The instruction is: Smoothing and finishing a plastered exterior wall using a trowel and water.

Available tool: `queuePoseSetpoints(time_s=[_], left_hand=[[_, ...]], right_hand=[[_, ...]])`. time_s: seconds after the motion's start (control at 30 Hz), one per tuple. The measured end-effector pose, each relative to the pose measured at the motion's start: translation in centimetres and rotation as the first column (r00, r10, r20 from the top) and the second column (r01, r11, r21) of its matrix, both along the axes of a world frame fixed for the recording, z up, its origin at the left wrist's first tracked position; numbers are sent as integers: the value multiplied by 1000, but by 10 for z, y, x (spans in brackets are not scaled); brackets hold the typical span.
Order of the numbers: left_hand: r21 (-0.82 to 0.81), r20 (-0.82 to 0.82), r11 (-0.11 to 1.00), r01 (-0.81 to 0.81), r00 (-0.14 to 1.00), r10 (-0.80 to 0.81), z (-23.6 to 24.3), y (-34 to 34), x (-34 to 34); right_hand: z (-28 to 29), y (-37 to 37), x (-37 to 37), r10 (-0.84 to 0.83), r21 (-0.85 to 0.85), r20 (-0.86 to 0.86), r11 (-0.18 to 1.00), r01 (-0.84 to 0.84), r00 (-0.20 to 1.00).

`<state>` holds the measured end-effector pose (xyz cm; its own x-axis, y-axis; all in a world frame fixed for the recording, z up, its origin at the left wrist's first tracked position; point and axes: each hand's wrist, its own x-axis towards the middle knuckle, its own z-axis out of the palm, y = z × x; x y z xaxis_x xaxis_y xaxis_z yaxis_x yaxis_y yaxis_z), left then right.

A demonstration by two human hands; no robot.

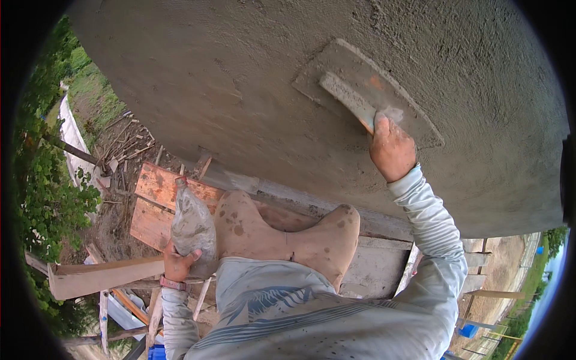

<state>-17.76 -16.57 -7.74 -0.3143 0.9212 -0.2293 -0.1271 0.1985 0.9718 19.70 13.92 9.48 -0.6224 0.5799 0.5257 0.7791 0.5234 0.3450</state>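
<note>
Wet grey plaster coats a broad wall (240,72) in front of me. Against it lies a plastering trowel (354,78), its wide blade smeared with mortar. My right hand (393,147) is closed round the lower end of the trowel's handle. Low on the left, away from the wall, my left hand (178,262) grips the bottom of a crumpled, cloudy plastic bottle (193,225). The bottle stands roughly upright with a red cap at its top; what it contains I cannot make out.
Orange-brown boards (153,210) lie below the wall on the left. A wooden beam (108,276) juts out beside my left hand, among scaffold poles. Grey planking (375,267) runs under my right arm. Sticks and leafy branches (57,204) are farther left.
</note>
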Motion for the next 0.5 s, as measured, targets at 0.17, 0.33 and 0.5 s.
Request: queuePoseSetpoints(time_s=[0.17,0.33,0.5], left_hand=[[46,-53,999,5,999,-2,-8,25,4],[116,-52,993,-4,999,10,6,41,20],[110,-54,989,-102,993,108,-9,-3,8]], right_hand=[[26,16,-102,69,-82,-205,993,-88,976],[-86,9,-92,28,-311,-12,950,-30,1000],[-122,3,14,-24,-224,4,974,25,1000]])
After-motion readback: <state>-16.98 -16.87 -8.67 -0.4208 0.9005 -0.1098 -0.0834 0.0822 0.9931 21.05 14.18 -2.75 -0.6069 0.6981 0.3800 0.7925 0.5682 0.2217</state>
